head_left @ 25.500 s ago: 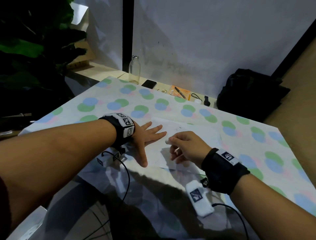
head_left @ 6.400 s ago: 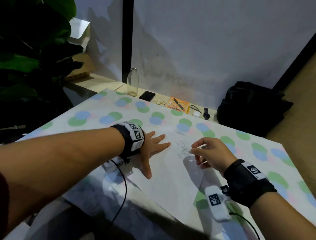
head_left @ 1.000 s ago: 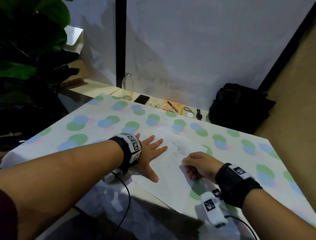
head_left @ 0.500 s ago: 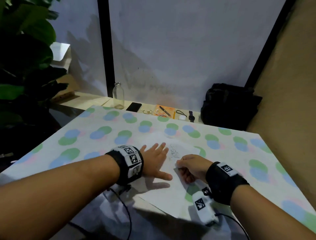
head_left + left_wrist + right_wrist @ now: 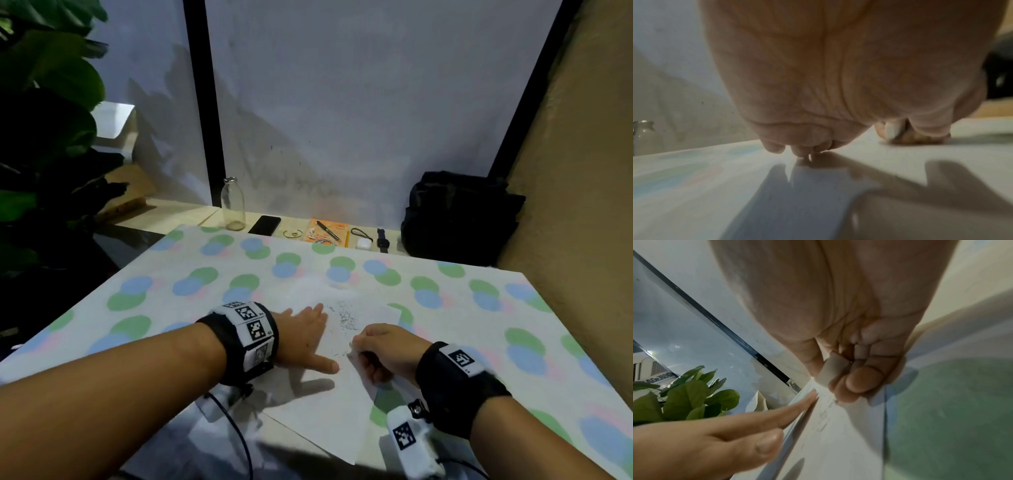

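Right wrist view: right hand (image 5: 838, 321) pinches eraser (image 5: 833, 368) against paper (image 5: 838, 443), left hand (image 5: 715, 439) presses flat, fingers straight, on paper; if that hand slips, rubbing may crease or tear paper.

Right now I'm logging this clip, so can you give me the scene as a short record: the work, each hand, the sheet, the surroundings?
work: apparently rubbing out scribbles on paper
left hand: flat, fingers straight, pressing the sheet of paper down
right hand: pinches a white eraser beside the pencil marks
surface: dotted tablecloth
behind: glass bottle, phone, black bag
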Demonstrator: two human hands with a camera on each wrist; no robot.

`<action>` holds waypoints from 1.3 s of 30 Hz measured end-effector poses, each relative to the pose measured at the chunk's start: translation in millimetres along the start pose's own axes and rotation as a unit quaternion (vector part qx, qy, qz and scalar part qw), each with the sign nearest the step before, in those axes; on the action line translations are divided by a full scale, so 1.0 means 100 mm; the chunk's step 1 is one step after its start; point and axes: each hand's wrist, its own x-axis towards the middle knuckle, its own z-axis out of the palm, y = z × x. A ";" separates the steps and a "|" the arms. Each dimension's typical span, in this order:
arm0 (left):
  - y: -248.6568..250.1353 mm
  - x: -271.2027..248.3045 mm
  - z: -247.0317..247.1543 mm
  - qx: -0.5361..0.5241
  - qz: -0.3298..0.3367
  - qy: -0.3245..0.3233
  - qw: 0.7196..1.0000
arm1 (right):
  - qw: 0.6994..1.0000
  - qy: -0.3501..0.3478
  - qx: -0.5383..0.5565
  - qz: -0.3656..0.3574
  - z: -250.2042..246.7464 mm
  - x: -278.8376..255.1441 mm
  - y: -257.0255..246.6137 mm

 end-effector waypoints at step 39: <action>-0.40 0.81 0.32 -0.009 -0.033 0.064 0.997 | 0.913 0.053 -0.377 -0.149 -0.03 0.24 -0.41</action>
